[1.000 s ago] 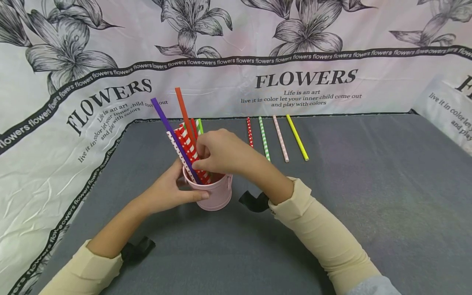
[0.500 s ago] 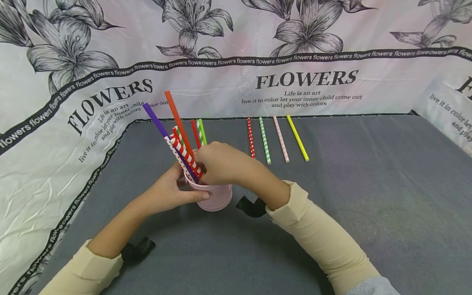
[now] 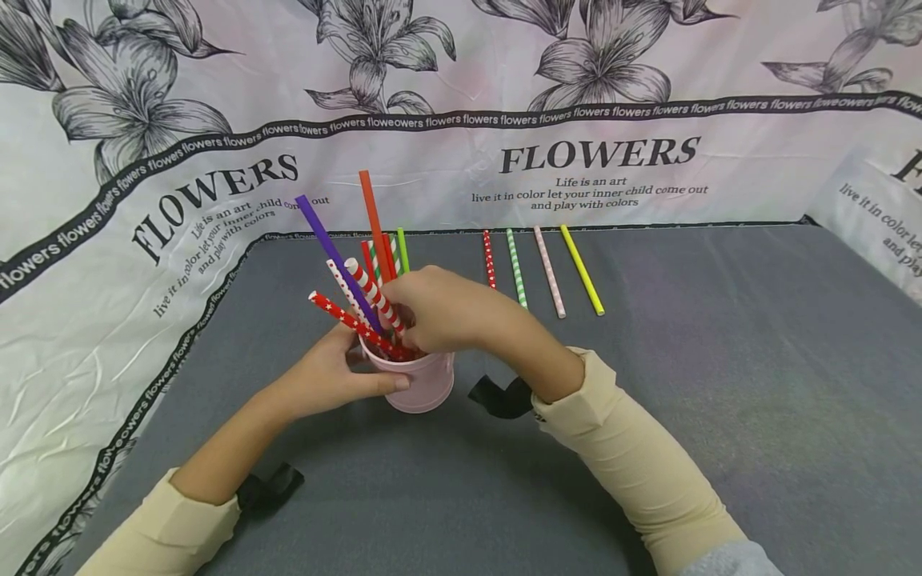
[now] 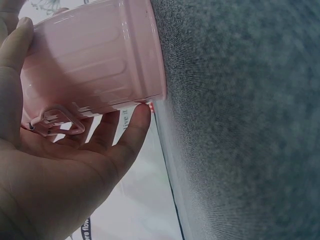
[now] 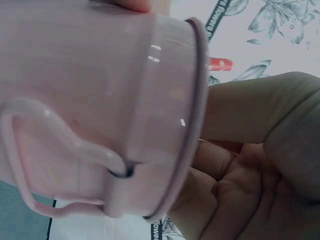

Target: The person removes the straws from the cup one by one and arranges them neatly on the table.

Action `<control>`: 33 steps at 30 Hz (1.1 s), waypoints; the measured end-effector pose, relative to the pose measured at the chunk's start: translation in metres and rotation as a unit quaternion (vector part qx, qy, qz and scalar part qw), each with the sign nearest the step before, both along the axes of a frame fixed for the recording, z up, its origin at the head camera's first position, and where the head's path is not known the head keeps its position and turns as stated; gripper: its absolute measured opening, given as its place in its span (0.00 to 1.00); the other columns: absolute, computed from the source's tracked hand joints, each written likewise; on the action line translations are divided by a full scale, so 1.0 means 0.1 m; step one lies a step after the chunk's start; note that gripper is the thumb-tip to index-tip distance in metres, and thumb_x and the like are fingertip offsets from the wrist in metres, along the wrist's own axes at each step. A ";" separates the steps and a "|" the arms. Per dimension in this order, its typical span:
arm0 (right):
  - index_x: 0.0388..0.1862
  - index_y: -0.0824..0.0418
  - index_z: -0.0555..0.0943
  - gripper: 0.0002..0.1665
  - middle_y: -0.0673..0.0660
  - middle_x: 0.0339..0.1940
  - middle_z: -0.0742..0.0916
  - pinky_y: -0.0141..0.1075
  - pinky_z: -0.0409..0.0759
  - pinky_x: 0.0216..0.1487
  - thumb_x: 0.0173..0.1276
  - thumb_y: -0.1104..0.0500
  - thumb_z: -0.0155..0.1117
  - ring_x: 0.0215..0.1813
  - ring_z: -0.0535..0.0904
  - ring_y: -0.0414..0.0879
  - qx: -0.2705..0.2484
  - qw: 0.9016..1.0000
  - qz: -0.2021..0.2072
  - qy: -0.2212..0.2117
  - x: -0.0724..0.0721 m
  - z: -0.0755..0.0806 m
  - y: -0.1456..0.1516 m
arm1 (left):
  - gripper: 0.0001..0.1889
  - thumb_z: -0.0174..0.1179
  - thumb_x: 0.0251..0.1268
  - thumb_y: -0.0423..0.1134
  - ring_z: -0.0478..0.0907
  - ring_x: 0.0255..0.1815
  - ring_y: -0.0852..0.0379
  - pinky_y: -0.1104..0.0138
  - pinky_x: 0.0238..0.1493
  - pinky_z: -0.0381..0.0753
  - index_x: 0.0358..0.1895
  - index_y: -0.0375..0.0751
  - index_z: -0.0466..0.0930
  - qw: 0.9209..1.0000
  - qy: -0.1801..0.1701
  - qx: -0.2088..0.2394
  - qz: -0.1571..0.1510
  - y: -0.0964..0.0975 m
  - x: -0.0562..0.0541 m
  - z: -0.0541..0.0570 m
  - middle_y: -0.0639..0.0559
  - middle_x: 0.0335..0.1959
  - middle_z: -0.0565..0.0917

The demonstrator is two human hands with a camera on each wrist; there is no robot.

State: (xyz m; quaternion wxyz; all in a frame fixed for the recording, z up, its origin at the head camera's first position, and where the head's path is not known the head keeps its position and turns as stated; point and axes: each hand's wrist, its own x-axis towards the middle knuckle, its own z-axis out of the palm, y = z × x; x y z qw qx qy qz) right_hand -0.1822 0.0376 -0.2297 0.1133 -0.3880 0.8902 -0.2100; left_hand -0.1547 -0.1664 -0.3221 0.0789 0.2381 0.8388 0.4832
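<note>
**Little Room Here, and Several Ways to Go Wrong**

The fingers of my left hand (image 3: 334,370) are wrapped round the small pale-pink bucket (image 3: 428,388), seemingly metal, with the thumb on its near wall. The fingers of my right hand (image 3: 450,308) are bent at its mouth, over the rim. Their tips are hidden, so I cannot tell whether they pinch a straw or only touch among them.

In my judgement, the first danger is the red paper-looking straw with white stars (image 3: 353,322). It leans the lowest, so a careless lift of my right fingers could slide it out. Also, if my left fingers become loose while the right ones push, the bucket may tip. The long purple straw (image 3: 320,236) and the long orange straw (image 3: 369,208) rise high, so a passing knuckle could swing them. Pressing hard against the rim could crease the softer ones.

The starred straw runs leftward from near my right fingertips, its upper end above my left fingers. The red-and-white striped straw (image 3: 366,284) is just left of my right fingers; the orange one stands behind them. The slim yellow straw (image 3: 582,270) lies beyond my right fingers, well apart.
</note>
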 end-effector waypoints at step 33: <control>0.57 0.69 0.76 0.16 0.56 0.36 0.82 0.38 0.80 0.45 0.72 0.71 0.60 0.38 0.77 0.46 -0.324 0.939 0.036 0.109 -0.06 0.40 0.57 | 0.41 0.76 0.54 0.48 0.72 0.65 0.46 0.46 0.57 0.79 0.71 0.47 0.64 1.000 -0.008 0.002 0.009 0.02 0.01 0.01 0.50 0.64 0.75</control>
